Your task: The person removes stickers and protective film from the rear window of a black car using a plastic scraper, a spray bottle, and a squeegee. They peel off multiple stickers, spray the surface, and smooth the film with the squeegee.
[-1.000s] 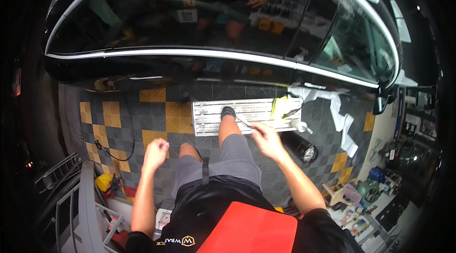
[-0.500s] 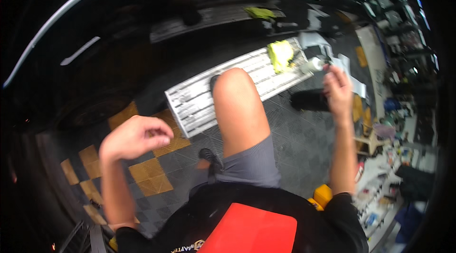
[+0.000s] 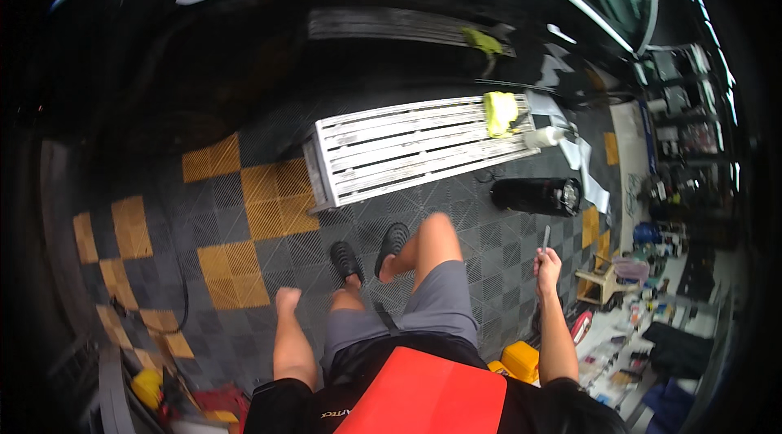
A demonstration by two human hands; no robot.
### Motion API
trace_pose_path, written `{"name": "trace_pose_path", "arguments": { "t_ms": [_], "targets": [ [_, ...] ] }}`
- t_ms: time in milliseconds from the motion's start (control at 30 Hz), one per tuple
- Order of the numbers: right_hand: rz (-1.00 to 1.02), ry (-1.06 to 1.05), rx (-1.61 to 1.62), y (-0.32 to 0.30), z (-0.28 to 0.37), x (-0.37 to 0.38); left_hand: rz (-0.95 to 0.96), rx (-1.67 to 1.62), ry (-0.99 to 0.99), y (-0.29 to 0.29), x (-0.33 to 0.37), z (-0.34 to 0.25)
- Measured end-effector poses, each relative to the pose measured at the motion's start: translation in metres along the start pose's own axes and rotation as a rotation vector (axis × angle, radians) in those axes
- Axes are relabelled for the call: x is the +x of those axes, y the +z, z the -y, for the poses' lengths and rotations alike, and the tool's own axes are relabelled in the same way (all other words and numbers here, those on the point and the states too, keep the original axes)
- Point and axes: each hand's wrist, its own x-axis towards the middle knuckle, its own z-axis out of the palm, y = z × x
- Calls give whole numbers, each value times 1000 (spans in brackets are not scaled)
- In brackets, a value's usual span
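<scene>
My right hand (image 3: 548, 272) is closed on a slim grey stick-like thing (image 3: 546, 236), which points up from the fingers; its kind does not show. Beyond that hand a black cylinder (image 3: 529, 196) lies on the floor. My left hand (image 3: 287, 299) hangs low beside my leg, away from any object, its fingers hidden by the angle. Ahead stands a slatted, worn white bench (image 3: 399, 153). On its right end rest a yellow-green cloth (image 3: 500, 114) and a whitish bottle-like thing (image 3: 544, 137).
A glossy black car side (image 3: 244, 51) spans the far side and mirrors the bench. White sheets (image 3: 577, 153) lie past the bench's right end. At right is a cluttered white worktop (image 3: 619, 344), with a yellow case (image 3: 520, 361) nearby. A dark cable (image 3: 184, 291) trails across the tiled floor (image 3: 383, 222) at left.
I have stepped back from the bench, and my raised knee has come down. Both hands have dropped nearer my body. The slim grey thing now shows clearly in my right hand.
</scene>
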Motion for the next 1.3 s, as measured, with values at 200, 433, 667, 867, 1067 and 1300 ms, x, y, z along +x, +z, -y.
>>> {"name": "trace_pose_path", "arguments": {
  "t_ms": [200, 433, 667, 867, 1067, 1300],
  "targets": [
    [272, 185, 39, 116, -75, -36, -101, -246, 542, 0, -17, -148],
    [404, 318, -51, 160, -153, -85, 25, -413, 571, -21, 40, -353],
    [15, 520, -321, 70, -212, -199, 508, -572, 625, -29, 117, -387],
    [-56, 651, -294, 129, -239, -304, 554, -577, 666, -22, 142, -389],
    [69, 689, -214, 225, -251, -346, 448, -595, 867, -22, 124, -395],
    [27, 683, -137, 244, -233, -388, 330, -689, 822, -11, 130, -386]
  ]
}}
